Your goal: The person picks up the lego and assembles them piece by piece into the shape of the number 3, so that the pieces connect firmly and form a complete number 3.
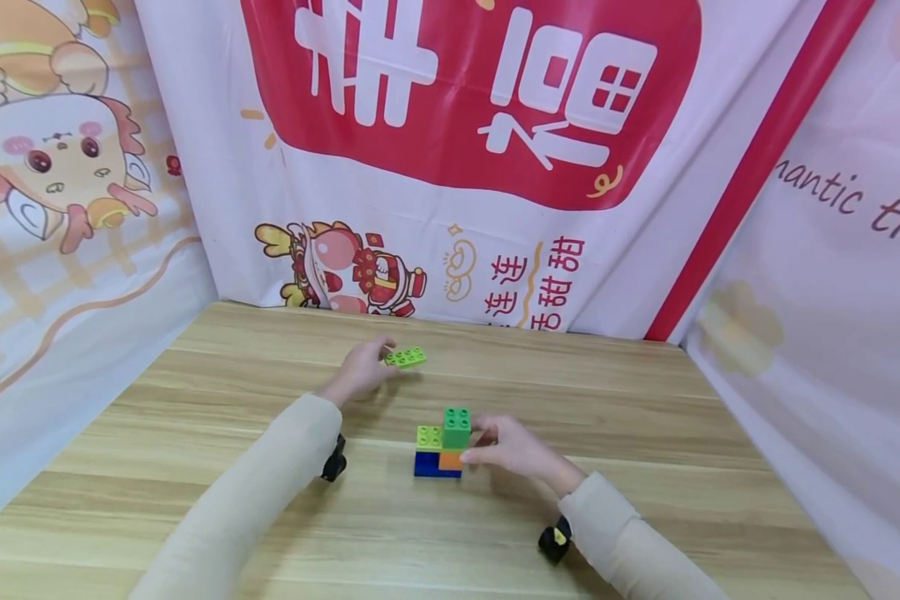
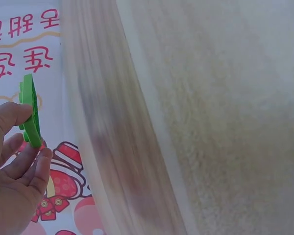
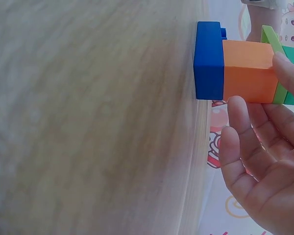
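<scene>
Toward the back of the table, my left hand (image 1: 362, 367) pinches a thin lime-green building plate (image 1: 407, 357) with studs on top. In the left wrist view the plate (image 2: 31, 115) is edge-on between thumb and fingers. A small block stack stands nearer: a dark blue brick (image 1: 426, 468) at the bottom, an orange brick (image 3: 249, 68) on it, a lime plate (image 1: 428, 436) above, and a green brick (image 1: 457, 427) on top at the right. My right hand (image 1: 513, 447) holds the stack's right side, thumb at the orange brick and lime plate, fingers on the opposite side.
Both hands work over a wood-grain table (image 1: 390, 542). A printed cloth (image 1: 420, 175) hangs along its back edge, with further patterned cloths at left (image 1: 82, 250) and right (image 1: 817, 333). Black cameras are strapped to the wrists.
</scene>
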The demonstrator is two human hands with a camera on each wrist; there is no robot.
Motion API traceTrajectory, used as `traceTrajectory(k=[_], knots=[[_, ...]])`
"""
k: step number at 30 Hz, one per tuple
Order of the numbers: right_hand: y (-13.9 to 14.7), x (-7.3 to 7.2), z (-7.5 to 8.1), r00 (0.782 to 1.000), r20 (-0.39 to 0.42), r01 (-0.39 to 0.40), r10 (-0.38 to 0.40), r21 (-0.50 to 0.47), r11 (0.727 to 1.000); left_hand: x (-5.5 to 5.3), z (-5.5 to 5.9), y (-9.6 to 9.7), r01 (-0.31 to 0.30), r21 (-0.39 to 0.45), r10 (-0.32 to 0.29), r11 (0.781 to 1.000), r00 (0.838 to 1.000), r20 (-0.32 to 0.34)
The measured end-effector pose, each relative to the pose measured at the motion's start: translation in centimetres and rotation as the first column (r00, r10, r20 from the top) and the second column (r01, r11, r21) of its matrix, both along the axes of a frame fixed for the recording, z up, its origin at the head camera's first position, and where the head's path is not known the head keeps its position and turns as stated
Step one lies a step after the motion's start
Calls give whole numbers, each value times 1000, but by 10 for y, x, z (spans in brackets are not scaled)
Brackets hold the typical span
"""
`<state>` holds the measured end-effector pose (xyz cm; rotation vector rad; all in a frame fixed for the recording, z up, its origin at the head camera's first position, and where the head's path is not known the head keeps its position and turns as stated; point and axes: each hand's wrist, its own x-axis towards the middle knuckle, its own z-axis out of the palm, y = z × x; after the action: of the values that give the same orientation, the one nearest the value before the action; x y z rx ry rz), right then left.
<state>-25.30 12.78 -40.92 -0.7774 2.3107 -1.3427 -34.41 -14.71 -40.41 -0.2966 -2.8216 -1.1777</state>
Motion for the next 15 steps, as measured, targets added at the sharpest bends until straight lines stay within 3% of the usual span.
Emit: traceTrajectory(k=[6, 15], knots=[[2, -4, -6, 1000, -9, -10, 10, -7, 1000, 8, 4, 3, 67, 38, -66, 997, 997, -41], [2, -4, -7, 1000, -25, -10, 10, 3, 1000, 20, 14, 10, 62, 63, -61, 996, 998, -15]])
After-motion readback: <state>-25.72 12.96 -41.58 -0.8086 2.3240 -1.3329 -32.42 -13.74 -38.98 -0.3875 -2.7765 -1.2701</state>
